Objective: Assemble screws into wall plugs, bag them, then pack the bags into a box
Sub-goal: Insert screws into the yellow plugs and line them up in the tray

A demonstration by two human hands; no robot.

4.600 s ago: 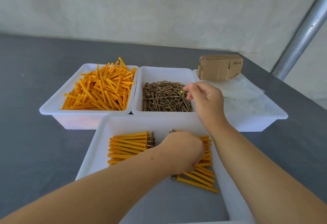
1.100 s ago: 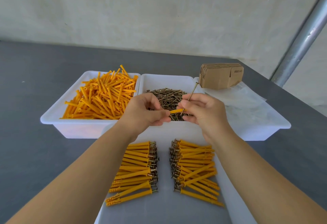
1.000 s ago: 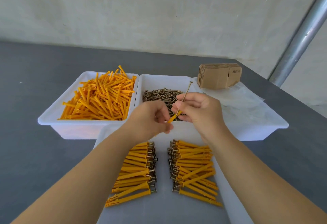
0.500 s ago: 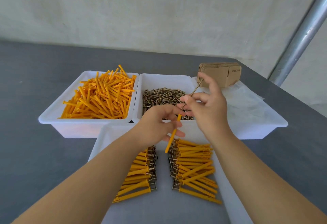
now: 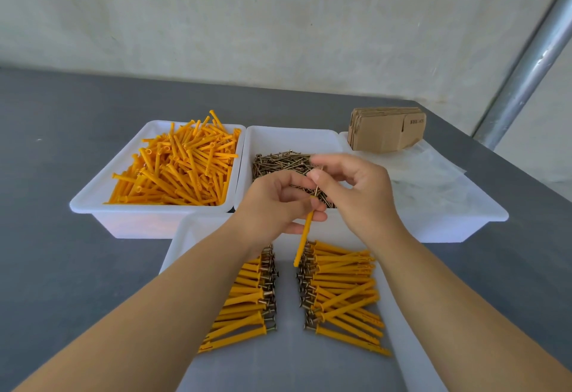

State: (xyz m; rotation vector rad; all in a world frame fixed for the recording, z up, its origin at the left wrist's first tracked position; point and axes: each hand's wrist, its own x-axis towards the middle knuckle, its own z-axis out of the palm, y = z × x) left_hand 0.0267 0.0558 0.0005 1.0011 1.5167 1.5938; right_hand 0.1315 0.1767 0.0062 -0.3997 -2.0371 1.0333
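I saw my left hand (image 5: 278, 203) pinching an orange wall plug (image 5: 304, 238) near its top, the plug hanging above the near tray (image 5: 185, 237). My right hand (image 5: 356, 190) gripped a screw (image 5: 318, 182) whose tip entered the plug. Assembled plugs (image 5: 343, 292) lay in two rows below; loose screws (image 5: 278, 162) filled the middle far tray.

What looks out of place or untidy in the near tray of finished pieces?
Only a small thing: in the right-hand pile of assembled plugs, a few lie diagonally across the rest, while the left-hand pile is fairly parallel. Nothing looks spilled or damaged in the near tray.
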